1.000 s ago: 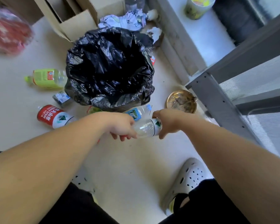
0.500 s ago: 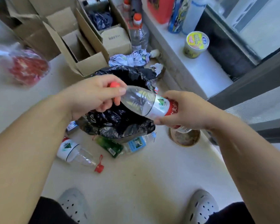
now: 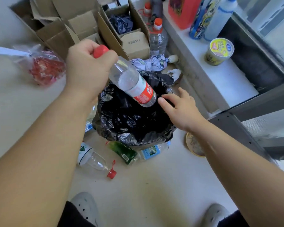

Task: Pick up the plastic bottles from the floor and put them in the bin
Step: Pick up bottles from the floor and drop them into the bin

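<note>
Half a second ago both our hands were on the clear bottle (image 3: 132,82); now our right hand (image 3: 180,108) has let go and hovers spread and empty just beside the bottle's base, while our left hand (image 3: 88,69) alone grips the neck below the red cap (image 3: 100,50). The bottle hangs tilted, base down, over the open mouth of the bin (image 3: 131,136) lined with a black bag. To finish this step well, we judge it enough to lower the base a little further inside the rim and simply loosen the fingers, so the light, empty bottle drops in rather than bouncing off the crinkled liner. The right hand should stay clear of the opening. On the floor against the bin's near side lie more bottles: a clear one with a white label (image 3: 92,158) and its red cap flipped loose, a green bottle (image 3: 123,150), and a blue-labelled bottle (image 3: 150,152); another is partly hidden behind our left forearm. Nothing blocks the drop itself, though the cardboard boxes (image 3: 82,30) and crumpled paper (image 3: 150,63) crowd the far rim.
</note>
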